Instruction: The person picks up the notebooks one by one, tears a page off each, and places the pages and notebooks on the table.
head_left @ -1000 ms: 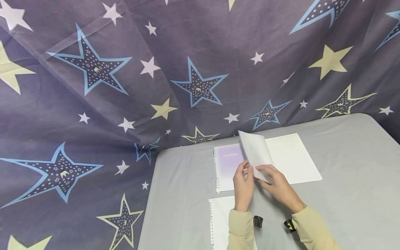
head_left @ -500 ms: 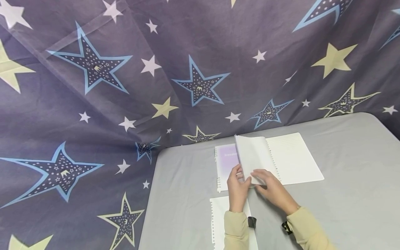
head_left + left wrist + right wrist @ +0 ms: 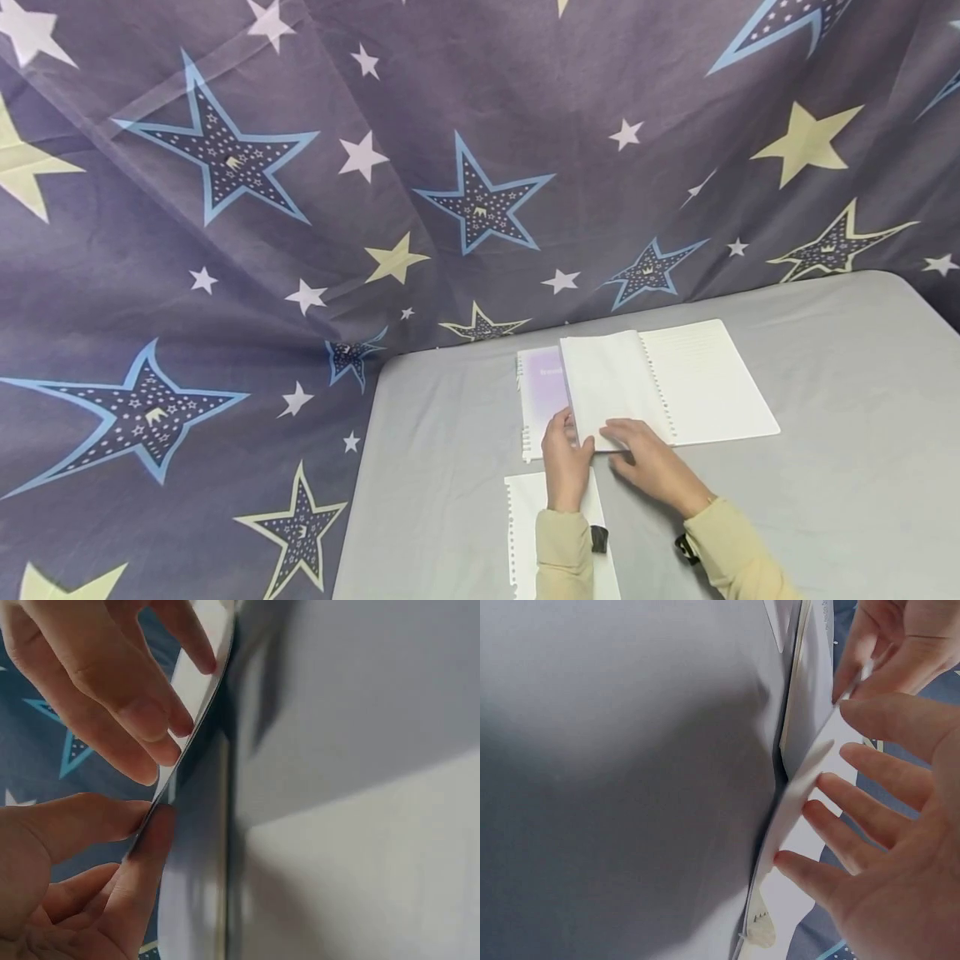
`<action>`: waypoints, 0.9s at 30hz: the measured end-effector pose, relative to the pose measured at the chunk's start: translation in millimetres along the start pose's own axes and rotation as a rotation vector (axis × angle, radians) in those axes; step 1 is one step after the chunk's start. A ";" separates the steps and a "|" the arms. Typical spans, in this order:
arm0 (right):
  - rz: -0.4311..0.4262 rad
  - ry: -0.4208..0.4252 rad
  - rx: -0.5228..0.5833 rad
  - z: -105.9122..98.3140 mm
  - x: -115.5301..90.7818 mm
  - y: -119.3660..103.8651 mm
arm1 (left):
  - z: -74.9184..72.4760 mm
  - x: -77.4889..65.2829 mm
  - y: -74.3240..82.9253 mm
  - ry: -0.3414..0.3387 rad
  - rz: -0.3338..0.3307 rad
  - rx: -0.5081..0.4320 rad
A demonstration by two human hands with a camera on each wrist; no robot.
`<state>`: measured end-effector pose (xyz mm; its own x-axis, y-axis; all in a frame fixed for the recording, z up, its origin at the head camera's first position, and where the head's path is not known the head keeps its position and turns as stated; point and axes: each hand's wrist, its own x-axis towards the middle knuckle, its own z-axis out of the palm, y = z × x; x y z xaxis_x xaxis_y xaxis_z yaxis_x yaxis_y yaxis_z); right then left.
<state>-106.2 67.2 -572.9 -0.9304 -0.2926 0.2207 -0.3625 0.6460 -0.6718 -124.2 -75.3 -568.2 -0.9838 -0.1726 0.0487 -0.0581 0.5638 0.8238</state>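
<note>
An open loose-leaf notebook (image 3: 716, 387) lies on the grey-covered surface, its lined right page flat and holes running along the middle. My left hand (image 3: 567, 467) pinches the lower left corner of its blank left-side page (image 3: 603, 379) between thumb and fingers. In the left wrist view, the left hand's fingertips (image 3: 154, 825) sit on both sides of that edge. My right hand (image 3: 656, 467) rests its spread, fairly straight fingers on the same page near its lower edge; the right wrist view shows its fingers (image 3: 870, 802) touching the paper.
A purple-and-white notebook (image 3: 538, 392) with ring binding lies partly under the open notebook's left side. A loose white sheet (image 3: 525, 508) with punched holes lies nearer, partly beneath the left sleeve (image 3: 564, 554). A star-patterned cloth (image 3: 480, 275) hangs behind the grey surface (image 3: 840, 417).
The raised left-side page has come down to the left and now lies nearly flat, covering more of the purple notebook. Both hands moved slightly left and towards me with it.
</note>
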 end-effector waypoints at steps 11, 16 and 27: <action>0.060 -0.068 0.013 -0.5 -1.7 0.4 | 7.2 0.7 -16.3 0.030 0.008 0.117; 0.011 -0.025 0.024 -11.4 2.7 6.4 | 7.2 -0.7 -17.6 0.041 0.020 0.137; 0.039 0.126 -0.043 -69.0 15.2 46.3 | 22.8 -1.6 21.3 -0.013 0.132 0.212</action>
<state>-140.9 141.3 -551.9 -0.9423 -0.1776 0.2839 -0.3254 0.6857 -0.6511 -127.8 -44.6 -563.7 -0.9873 -0.0764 0.1393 0.0380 0.7378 0.6739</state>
